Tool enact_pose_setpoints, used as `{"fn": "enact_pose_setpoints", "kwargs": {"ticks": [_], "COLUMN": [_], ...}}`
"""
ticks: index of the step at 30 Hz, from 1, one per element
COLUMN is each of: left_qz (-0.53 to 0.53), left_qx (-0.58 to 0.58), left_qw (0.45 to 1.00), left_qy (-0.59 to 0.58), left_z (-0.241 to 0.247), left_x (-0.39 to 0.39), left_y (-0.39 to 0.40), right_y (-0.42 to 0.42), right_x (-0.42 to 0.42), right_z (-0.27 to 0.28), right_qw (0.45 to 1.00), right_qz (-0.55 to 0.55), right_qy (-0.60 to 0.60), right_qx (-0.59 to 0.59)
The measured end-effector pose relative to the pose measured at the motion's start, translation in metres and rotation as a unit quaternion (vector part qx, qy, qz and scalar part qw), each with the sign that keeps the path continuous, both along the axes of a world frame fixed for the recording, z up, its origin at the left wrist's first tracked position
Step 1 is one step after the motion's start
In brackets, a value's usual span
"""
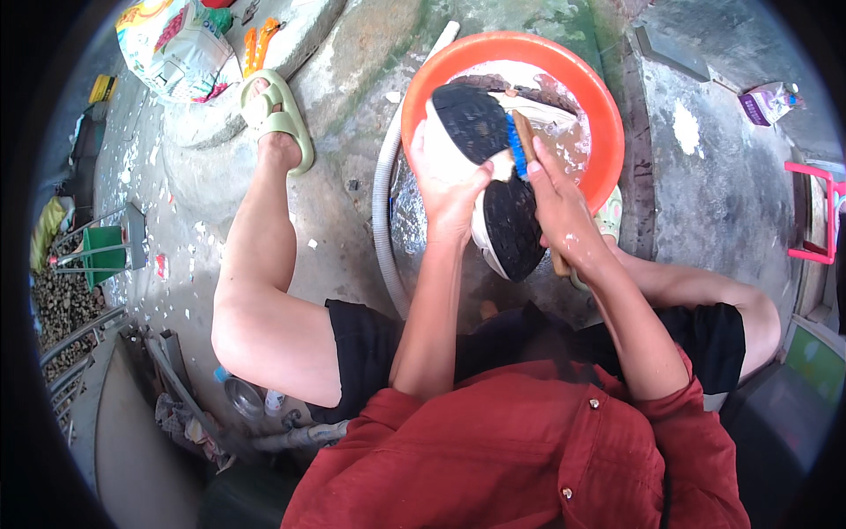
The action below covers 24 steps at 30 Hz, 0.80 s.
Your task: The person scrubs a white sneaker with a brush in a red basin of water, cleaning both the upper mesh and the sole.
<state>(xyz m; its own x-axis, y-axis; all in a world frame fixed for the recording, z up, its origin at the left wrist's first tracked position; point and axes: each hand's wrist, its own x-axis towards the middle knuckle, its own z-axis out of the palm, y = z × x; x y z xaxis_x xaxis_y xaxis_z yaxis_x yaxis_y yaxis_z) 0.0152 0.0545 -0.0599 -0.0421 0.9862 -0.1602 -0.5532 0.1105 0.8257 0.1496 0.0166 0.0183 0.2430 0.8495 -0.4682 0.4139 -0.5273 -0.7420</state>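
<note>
My left hand (448, 192) grips a white shoe (470, 125) by its side, with the black patterned sole turned up towards me. A wooden-handled scrubbing brush (524, 135) is in my right hand (558, 202). Its blue bristles touch the pale middle part of the sole, between the black forefoot and heel pads. The shoe is held over the near left rim of an orange plastic basin (611, 119). Inside the basin lies a white shoe (538, 109), partly hidden, in murky water with foam.
A grey corrugated hose (383, 198) curves along the wet concrete floor left of the basin. A printed plastic bag (182, 56) and orange-handled scissors (260, 46) lie at the upper left. A purple-and-white packet (767, 104) sits right, near a pink plastic frame (814, 213). A green dustpan (104, 254) stands left.
</note>
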Motion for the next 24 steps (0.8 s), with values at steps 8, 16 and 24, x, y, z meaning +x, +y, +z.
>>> {"fn": "enact_pose_setpoints", "kwargs": {"ticks": [8, 16, 24], "left_qz": [-0.079, -0.042, 0.035], "left_qx": [-0.049, -0.138, -0.004], "left_qw": [0.996, 0.984, 0.998], "left_qy": [0.001, -0.106, 0.057], "left_z": [-0.001, -0.028, -0.020], "left_x": [-0.017, -0.032, 0.012], "left_y": [-0.003, 0.003, 0.010], "right_y": [0.062, 0.028, -0.006], "right_x": [0.053, 0.066, -0.003], "right_z": [-0.135, -0.171, -0.020], "right_qw": [0.975, 0.994, 0.994], "right_qz": [-0.021, 0.037, -0.022], "right_qy": [0.114, 0.103, 0.098], "right_qx": [-0.188, -0.015, 0.036]}}
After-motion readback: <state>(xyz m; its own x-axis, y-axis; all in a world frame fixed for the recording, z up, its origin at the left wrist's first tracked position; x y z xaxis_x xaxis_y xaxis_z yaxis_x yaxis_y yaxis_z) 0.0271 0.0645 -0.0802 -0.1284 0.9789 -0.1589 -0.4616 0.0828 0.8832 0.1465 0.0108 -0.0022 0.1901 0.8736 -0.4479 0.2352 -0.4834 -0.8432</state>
